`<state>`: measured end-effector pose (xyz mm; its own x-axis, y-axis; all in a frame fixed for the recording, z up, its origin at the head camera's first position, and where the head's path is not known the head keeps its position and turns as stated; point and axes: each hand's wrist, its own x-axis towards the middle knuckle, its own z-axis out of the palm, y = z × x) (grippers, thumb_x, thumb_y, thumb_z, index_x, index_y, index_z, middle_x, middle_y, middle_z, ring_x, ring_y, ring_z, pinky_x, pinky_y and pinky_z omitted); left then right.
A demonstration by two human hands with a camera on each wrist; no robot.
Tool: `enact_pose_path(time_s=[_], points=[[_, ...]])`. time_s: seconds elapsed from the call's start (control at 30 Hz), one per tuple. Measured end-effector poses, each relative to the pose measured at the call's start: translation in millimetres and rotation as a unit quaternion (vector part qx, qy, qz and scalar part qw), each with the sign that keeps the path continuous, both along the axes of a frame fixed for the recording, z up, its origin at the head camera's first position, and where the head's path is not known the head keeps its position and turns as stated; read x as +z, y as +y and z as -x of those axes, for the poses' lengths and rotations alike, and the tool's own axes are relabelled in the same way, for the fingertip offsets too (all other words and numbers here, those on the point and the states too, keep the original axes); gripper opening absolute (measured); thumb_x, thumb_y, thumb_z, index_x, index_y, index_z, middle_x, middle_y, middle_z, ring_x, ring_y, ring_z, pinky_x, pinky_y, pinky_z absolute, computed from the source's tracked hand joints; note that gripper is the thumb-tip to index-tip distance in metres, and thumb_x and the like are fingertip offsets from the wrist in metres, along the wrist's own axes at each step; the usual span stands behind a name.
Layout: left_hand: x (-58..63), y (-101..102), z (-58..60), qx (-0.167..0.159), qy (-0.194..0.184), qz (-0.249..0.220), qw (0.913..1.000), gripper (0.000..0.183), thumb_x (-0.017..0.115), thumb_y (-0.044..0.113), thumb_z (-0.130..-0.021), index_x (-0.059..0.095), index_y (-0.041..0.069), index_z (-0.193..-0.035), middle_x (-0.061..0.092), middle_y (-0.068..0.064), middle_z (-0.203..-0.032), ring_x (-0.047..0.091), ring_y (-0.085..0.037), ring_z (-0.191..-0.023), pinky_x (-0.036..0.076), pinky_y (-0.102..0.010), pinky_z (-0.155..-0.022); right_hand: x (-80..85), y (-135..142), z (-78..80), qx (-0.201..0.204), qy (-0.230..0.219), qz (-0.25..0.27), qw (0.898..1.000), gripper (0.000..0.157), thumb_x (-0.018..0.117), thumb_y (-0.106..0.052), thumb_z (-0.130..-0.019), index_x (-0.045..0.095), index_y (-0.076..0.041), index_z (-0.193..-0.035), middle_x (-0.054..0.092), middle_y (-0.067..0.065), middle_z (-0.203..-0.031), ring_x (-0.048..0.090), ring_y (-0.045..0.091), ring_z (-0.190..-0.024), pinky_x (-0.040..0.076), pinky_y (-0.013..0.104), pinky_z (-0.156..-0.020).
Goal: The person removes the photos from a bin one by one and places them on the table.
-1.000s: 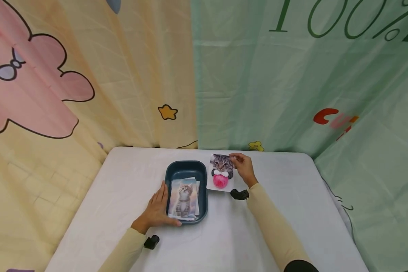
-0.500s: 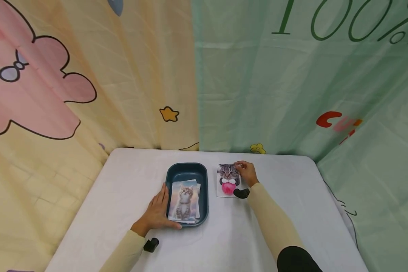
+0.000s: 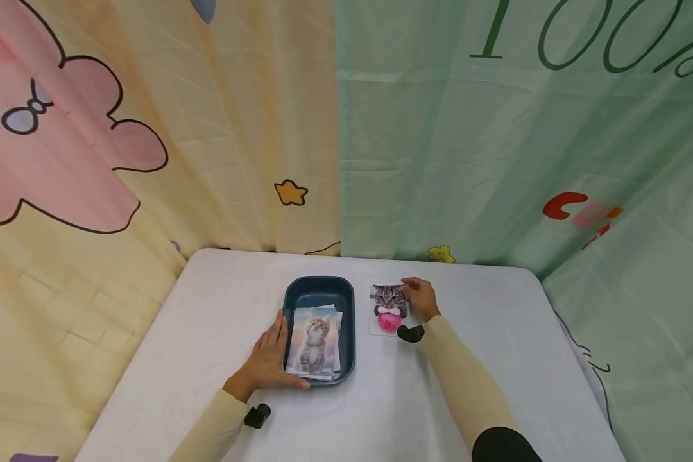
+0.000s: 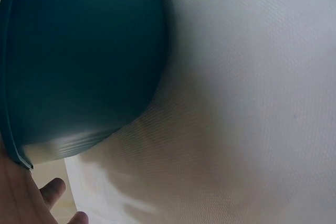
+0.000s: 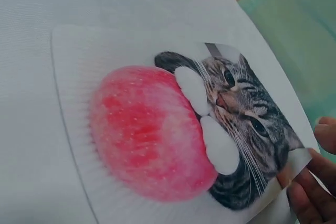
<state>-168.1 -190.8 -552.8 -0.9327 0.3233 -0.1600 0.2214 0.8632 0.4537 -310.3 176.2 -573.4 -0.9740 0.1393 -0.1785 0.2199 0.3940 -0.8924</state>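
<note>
In the head view, a dark teal plastic tray [image 3: 346, 301] stands on the white table. Inside it lies a stack of picture cards, with a grey kitten card [image 3: 314, 340] on top. My left hand [image 3: 268, 356] rests against the tray's left side, fingers along the wall and thumb near its front corner. To the right of the tray, my right hand [image 3: 421, 299] holds the upper right corner of a cat card [image 3: 389, 314], which shows a tabby cat with a pink ball-like fruit. In the right wrist view, that card's corner is raised at the fingers [image 5: 304, 198].
The white-covered table [image 3: 468, 359] reaches back to hanging curtains, yellow [image 3: 254, 128] on the left and green [image 3: 416, 147] on the right. Small black devices [image 3: 257, 416] sit at both wrists.
My right hand has carried the cat card slightly right and lowered it toward the table, away from the tray. My left hand has stayed at the tray.
</note>
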Motion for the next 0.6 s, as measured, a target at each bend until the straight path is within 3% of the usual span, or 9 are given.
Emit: enact_pose_path(time_s=[0.13, 0.27, 0.4, 0.6], points=[[0.6, 0, -1.3, 0.001, 0.001, -0.002, 1.0, 0.15, 0.08, 0.073, -0.049, 0.002, -0.006, -0.151, -0.01, -0.019, -0.16, 0.008, -0.038, -0.145, 0.013, -0.059, -0.113, 1.9, -6, -9.4, -0.007, 0.028, -0.022, 0.999, 0.031, 0.055, -0.008, -0.094, 0.064, -0.001, -0.123, 0.056, 0.022, -0.129, 0.053, 0.036, -0.116, 0.043, 0.049, -0.1], [1.0, 0, -1.7, -0.001, -0.002, 0.001, 1.0, 0.15, 0.079, 0.074, -0.05, 0.003, -0.006, -0.151, -0.01, -0.019, -0.16, 0.008, -0.038, -0.145, 0.013, -0.06, -0.113, 5.0, -18, -21.7, -0.009, 0.06, -0.032, 0.998, 0.029, 0.059, -0.007, -0.091, 0.066, -0.002, -0.119, 0.052, 0.022, -0.137, 0.04, 0.039, -0.132, 0.031, 0.055, -0.109], [2.5, 0, -0.4, -0.002, -0.008, -0.001, 1.0, 0.149, 0.08, 0.072, -0.051, 0.002, -0.006, -0.151, -0.011, -0.019, -0.16, 0.008, -0.038, -0.145, 0.012, -0.06, -0.113, 12.5, -33, -32.5, 0.008, 0.082, -0.017, 0.996, 0.025, 0.062, -0.006, -0.092, 0.067, -0.002, -0.116, 0.057, 0.019, -0.13, 0.047, 0.035, -0.126, 0.037, 0.052, -0.104], [2.4, 1, 1.7, 0.0, -0.011, 0.002, 0.9999, 0.15, 0.08, 0.072, -0.051, 0.001, -0.006, -0.151, -0.011, -0.019, -0.16, 0.006, -0.037, -0.146, 0.012, -0.058, -0.114, 29.9, -58, -45.8, 0.051, 0.11, 0.026, 0.992, 0.024, 0.063, -0.003, -0.091, 0.066, -0.001, -0.115, 0.063, 0.018, -0.117, 0.06, 0.031, -0.103, 0.052, 0.045, -0.089]])
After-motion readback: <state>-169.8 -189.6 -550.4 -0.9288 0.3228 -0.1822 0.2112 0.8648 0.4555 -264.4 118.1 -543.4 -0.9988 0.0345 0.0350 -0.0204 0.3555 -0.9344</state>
